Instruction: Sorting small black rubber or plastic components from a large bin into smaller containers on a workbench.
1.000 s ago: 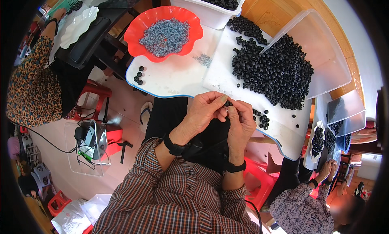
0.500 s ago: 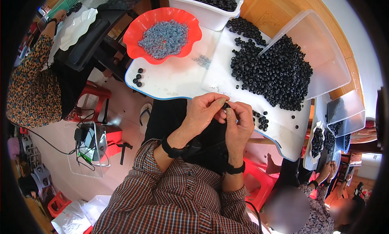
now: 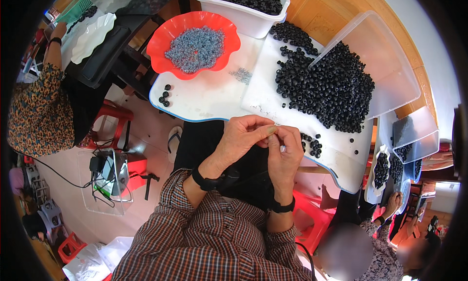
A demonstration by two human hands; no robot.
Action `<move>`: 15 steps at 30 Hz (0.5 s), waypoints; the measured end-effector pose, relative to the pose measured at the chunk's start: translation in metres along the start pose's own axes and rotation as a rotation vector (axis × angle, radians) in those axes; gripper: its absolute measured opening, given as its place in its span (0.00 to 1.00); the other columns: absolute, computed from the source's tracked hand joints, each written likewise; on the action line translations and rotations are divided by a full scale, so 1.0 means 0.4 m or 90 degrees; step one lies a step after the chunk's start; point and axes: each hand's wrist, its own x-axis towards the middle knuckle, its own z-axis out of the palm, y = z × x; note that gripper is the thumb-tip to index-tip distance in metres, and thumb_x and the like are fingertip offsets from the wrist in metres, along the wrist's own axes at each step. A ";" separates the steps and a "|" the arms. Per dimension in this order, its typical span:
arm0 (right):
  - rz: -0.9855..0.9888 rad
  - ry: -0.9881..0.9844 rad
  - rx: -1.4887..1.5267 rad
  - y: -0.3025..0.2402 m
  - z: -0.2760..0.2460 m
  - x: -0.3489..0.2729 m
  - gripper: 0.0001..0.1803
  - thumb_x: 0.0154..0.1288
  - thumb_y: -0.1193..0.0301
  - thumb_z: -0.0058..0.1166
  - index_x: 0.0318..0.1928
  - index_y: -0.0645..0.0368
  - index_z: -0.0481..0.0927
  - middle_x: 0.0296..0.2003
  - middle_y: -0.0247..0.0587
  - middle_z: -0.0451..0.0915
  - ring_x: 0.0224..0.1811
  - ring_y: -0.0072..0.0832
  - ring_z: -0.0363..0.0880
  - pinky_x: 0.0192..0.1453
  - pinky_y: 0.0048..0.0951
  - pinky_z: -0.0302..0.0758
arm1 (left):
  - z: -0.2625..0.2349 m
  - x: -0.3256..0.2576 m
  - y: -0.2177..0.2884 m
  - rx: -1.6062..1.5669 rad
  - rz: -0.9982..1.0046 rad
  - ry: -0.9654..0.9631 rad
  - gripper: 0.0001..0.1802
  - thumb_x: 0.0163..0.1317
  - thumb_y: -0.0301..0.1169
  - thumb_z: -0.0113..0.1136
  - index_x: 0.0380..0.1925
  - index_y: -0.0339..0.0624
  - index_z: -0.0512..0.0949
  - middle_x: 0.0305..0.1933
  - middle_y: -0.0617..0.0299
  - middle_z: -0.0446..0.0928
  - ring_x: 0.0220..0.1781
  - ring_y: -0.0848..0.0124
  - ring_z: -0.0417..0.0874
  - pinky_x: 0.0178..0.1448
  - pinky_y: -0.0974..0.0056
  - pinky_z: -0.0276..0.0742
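My left hand (image 3: 243, 137) and my right hand (image 3: 286, 152) meet in front of me, just off the near edge of the white table (image 3: 204, 103). Both are closed, fingertips pressed together; whatever sits between them is hidden. A small whitish piece (image 3: 282, 148) shows between my right thumb and fingers. Right of my hands lie several loose black round pieces (image 3: 314, 145). Beyond spreads a large heap of small hollow black plastic pieces (image 3: 324, 84). A red wavy-rimmed bowl (image 3: 158, 40) at the back left holds many tiny clear-bluish parts (image 3: 195, 49).
A white tub (image 3: 239, 15) full of black pieces stands at the back. A clear plastic bin (image 3: 390, 62) lies tipped beside the heap. Several black pieces (image 3: 166, 95) sit at the table's left. Other people work at left (image 3: 39, 110) and lower right (image 3: 380, 242). A red stool (image 3: 312, 213) stands at right.
The black piece that showed between my fingertips is now out of sight. My right fingers have curled in, and a whitish piece has come into view there. The person at left has reached farther away.
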 end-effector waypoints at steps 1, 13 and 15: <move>0.017 -0.006 0.016 -0.005 -0.001 0.000 0.08 0.61 0.84 0.56 0.41 0.66 0.79 0.38 0.41 0.76 0.36 0.28 0.78 0.39 0.25 0.76 | -0.003 0.001 -0.001 0.001 -0.004 -0.002 0.14 0.67 0.29 0.59 0.46 0.30 0.79 0.37 0.59 0.82 0.35 0.76 0.83 0.41 0.72 0.82; 0.113 0.037 0.267 -0.012 0.001 -0.013 0.10 0.66 0.83 0.53 0.48 0.66 0.78 0.42 0.35 0.75 0.38 0.19 0.76 0.45 0.20 0.75 | -0.031 0.006 -0.008 -0.285 -0.039 -0.090 0.16 0.71 0.31 0.52 0.50 0.29 0.77 0.36 0.54 0.81 0.31 0.72 0.82 0.39 0.68 0.82; 0.129 0.038 0.290 -0.012 -0.006 -0.012 0.10 0.66 0.82 0.54 0.47 0.66 0.78 0.42 0.35 0.76 0.38 0.18 0.76 0.45 0.19 0.74 | -0.033 0.006 -0.008 -0.315 -0.035 -0.102 0.16 0.70 0.31 0.53 0.50 0.30 0.77 0.36 0.53 0.81 0.30 0.72 0.82 0.38 0.68 0.82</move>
